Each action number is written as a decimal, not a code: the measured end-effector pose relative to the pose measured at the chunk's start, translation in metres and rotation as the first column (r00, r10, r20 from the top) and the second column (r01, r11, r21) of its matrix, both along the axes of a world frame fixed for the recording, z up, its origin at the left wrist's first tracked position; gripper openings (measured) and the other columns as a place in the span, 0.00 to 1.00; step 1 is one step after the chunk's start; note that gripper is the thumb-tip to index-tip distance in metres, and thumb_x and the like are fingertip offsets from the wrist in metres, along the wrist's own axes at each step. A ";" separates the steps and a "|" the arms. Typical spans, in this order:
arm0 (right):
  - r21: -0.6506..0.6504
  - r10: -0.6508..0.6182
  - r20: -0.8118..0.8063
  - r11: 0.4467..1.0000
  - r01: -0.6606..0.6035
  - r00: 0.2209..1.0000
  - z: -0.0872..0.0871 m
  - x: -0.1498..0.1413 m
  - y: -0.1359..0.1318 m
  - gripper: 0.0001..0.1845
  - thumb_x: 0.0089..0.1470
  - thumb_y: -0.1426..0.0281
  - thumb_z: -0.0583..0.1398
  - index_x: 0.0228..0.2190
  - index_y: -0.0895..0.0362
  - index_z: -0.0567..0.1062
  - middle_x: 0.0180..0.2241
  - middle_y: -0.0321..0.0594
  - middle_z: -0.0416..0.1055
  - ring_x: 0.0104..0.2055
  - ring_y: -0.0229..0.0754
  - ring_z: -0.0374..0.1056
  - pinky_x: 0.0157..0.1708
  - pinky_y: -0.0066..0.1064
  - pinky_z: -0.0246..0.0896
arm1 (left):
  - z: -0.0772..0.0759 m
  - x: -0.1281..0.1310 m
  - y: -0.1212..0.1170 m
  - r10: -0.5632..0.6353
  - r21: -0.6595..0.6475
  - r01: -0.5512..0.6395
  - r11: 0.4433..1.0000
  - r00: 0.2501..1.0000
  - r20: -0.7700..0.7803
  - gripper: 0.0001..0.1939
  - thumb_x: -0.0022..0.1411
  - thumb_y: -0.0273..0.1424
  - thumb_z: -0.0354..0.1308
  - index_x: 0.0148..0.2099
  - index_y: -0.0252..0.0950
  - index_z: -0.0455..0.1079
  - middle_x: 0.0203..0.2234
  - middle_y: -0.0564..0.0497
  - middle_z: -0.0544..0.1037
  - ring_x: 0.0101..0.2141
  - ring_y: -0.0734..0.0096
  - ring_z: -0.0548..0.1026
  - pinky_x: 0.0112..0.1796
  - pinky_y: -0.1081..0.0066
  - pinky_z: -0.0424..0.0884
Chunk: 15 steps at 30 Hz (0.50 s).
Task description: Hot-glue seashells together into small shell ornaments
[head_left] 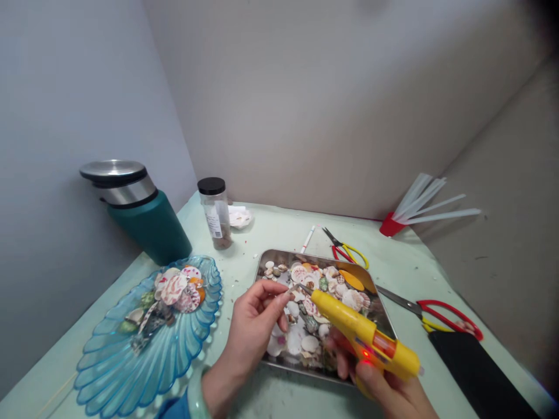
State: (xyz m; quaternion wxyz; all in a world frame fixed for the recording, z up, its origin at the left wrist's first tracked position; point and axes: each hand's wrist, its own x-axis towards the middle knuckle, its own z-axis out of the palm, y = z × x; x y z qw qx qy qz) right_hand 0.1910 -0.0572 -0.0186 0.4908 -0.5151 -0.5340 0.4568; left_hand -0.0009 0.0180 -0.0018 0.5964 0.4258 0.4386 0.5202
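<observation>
My right hand is wrapped round the handle of a yellow hot glue gun, which has a red light lit on its side. Its nozzle points left, at the fingertips of my left hand. Thumb and forefinger of that hand pinch a small, thin piece; its kind is too small to tell. The nozzle tip is at or very near this piece. Below both hands lies a metal tray full of seashells, partly hidden by the hands and the gun.
On the left, a blue scalloped glass dish bears a cluster of shells. Behind are a teal bottle and a black-lidded jar. To the right lie scissors, small snips, a black phone-like slab and glue sticks in a red cup.
</observation>
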 end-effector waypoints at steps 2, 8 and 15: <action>-0.042 -0.052 -0.007 0.998 0.051 0.999 -0.003 0.000 -0.002 0.23 0.50 0.50 0.61 0.37 0.55 0.78 0.32 0.46 0.77 0.32 0.47 0.73 0.34 0.35 0.71 | -0.001 0.000 0.000 0.003 0.006 -0.003 1.000 1.000 -0.006 0.11 0.51 0.34 0.66 0.31 0.33 0.70 0.17 0.58 0.72 0.14 0.81 0.68 0.18 0.80 0.62; -0.099 -0.088 -0.001 0.991 0.087 0.996 -0.005 0.000 -0.005 0.24 0.47 0.49 0.62 0.34 0.56 0.80 0.32 0.47 0.78 0.34 0.48 0.75 0.33 0.34 0.73 | -0.004 0.001 0.000 0.007 0.020 -0.007 1.000 1.000 -0.018 0.10 0.52 0.34 0.65 0.32 0.33 0.70 0.16 0.58 0.71 0.14 0.81 0.68 0.17 0.80 0.62; -0.052 -0.087 0.104 0.994 0.092 0.991 -0.003 0.001 -0.006 0.23 0.47 0.50 0.62 0.34 0.56 0.80 0.33 0.48 0.78 0.31 0.47 0.73 0.28 0.34 0.72 | -0.004 0.002 0.000 0.014 0.025 -0.013 1.000 0.999 -0.040 0.09 0.52 0.33 0.65 0.32 0.33 0.70 0.17 0.58 0.72 0.14 0.81 0.68 0.17 0.81 0.62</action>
